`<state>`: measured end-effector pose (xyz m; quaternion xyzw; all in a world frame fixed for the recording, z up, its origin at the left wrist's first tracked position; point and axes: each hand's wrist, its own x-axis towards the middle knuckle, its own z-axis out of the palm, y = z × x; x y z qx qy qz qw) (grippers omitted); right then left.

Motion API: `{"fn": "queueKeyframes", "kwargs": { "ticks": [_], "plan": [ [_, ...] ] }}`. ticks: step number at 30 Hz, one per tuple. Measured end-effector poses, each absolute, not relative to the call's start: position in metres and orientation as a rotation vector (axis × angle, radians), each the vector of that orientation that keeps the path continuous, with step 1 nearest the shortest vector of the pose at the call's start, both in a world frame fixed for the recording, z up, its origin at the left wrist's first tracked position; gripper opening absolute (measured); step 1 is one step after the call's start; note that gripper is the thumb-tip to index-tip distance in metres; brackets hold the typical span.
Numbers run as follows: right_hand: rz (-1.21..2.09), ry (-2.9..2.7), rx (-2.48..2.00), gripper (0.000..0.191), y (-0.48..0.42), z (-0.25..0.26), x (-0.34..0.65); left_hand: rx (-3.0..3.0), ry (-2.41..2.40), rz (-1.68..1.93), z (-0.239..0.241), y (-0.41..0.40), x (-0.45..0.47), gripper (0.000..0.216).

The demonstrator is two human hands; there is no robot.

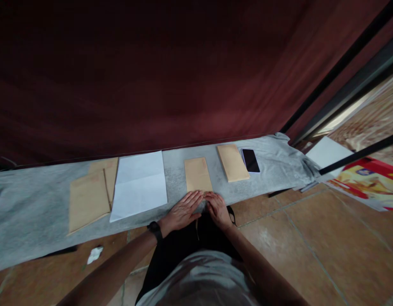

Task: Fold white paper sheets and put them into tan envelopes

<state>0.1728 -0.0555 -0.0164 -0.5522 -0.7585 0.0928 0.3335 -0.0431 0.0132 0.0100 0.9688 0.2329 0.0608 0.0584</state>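
Note:
A brown envelope [198, 174] lies flat on the grey cloth [30, 204] straight ahead of me. My left hand [183, 209] rests flat with fingers spread, its fingertips touching the envelope's near edge. My right hand [218, 208] lies beside it, palm down, fingers at the same near edge. Neither hand grips anything. A black watch [155, 229] sits on my left wrist.
White paper sheets [139, 183] and two more brown envelopes [89, 199] lie to the left. Another brown envelope [232, 162] and a black phone [250, 160] lie to the right. A dark red curtain [152, 76] hangs behind. Crumpled paper [95, 254] sits on the tiled floor.

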Motion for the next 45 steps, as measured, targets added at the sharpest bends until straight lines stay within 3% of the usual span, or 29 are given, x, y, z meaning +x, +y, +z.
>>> {"fn": "queueKeyframes", "kwargs": {
  "ticks": [8, 19, 28, 45],
  "plan": [
    [0.073, -2.158, -1.569, 0.054, -0.074, -0.009, 0.158, 2.982, 0.748, 0.153, 0.01, 0.001, -0.048, 0.077],
    [0.026, -2.05, -1.72, 0.05, -0.086, -0.009, 0.171, 2.973, 0.894, 0.212, 0.005, -0.015, -0.074, 0.074],
    [0.057, -2.136, -1.63, 0.051, -0.082, -0.006, 0.129, 2.828, 1.289, 0.243, -0.01, -0.044, -0.035, 0.078],
    [-0.017, -2.008, -1.743, 0.052, -0.088, -0.017, 0.162, 2.766, 1.286, 0.351, -0.002, -0.041, -0.017, 0.07]
  ]
}}
